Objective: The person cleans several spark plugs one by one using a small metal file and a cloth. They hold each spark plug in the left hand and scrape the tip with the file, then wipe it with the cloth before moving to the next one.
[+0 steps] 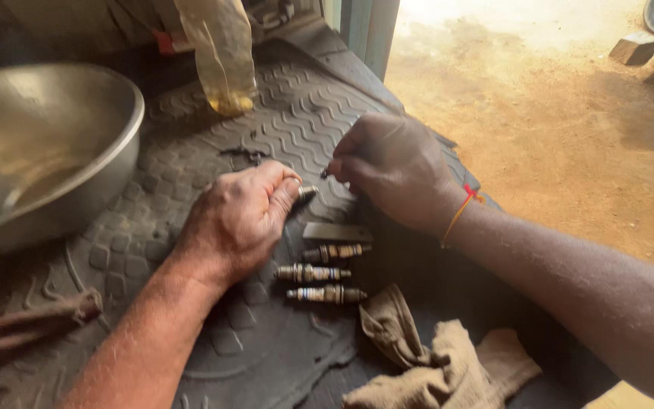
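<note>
In hand, frame centre: one spark plug gripped in my left hand, right hand pinching a small tool at its tip; three plugs lie below, seemingly waiting.

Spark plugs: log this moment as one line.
left hand: fist shut on spark plug | right hand: pinches small dark tool at its tip | three plugs on rubber mat | rag near
</note>
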